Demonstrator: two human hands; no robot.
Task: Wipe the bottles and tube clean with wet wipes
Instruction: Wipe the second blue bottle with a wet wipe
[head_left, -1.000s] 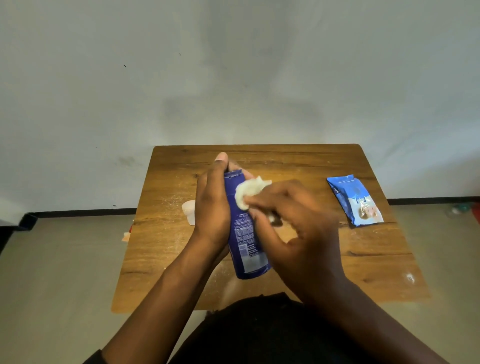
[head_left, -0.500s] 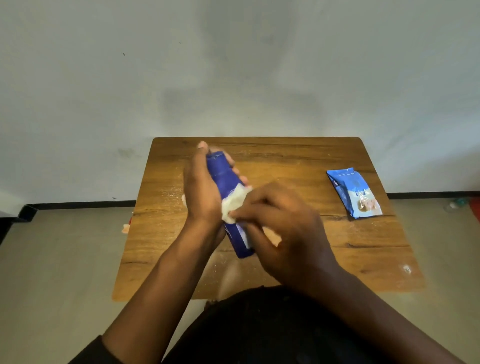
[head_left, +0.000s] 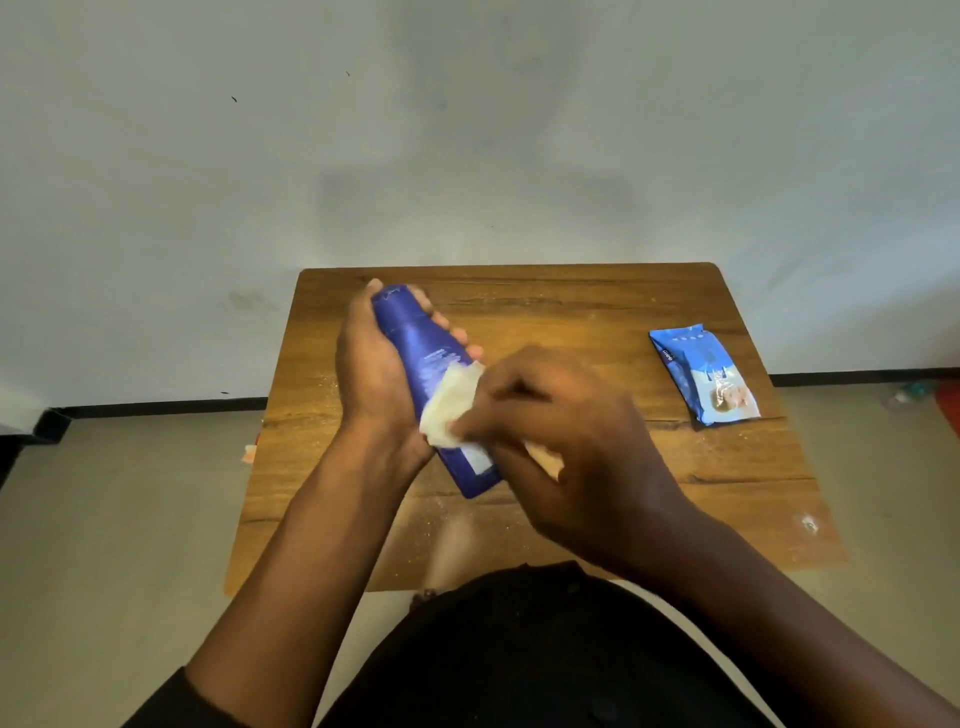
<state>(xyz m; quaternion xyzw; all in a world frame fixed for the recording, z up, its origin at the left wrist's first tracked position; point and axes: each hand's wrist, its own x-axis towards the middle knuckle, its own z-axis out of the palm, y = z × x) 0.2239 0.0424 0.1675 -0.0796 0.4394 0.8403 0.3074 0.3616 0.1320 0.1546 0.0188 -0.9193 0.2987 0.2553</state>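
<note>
Both hands are working over the left half of the wooden table (head_left: 571, 296). The left hand (head_left: 371, 374) is gripping the blue bottle (head_left: 426, 353); the right hand (head_left: 566, 447) is pressing a wet wipe (head_left: 447, 402) against it. Bare tabletop is lying open beyond and right of the right hand. The wipes packet (head_left: 704, 376) is sitting well apart to its right, blocking that far-right strip.

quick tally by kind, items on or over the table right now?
Blue bottle: 1, held in the left hand
White wet wipe: 1, pressed on the bottle by the right hand
Blue wipes pack: 1, lying on the table
Total: 3
</note>
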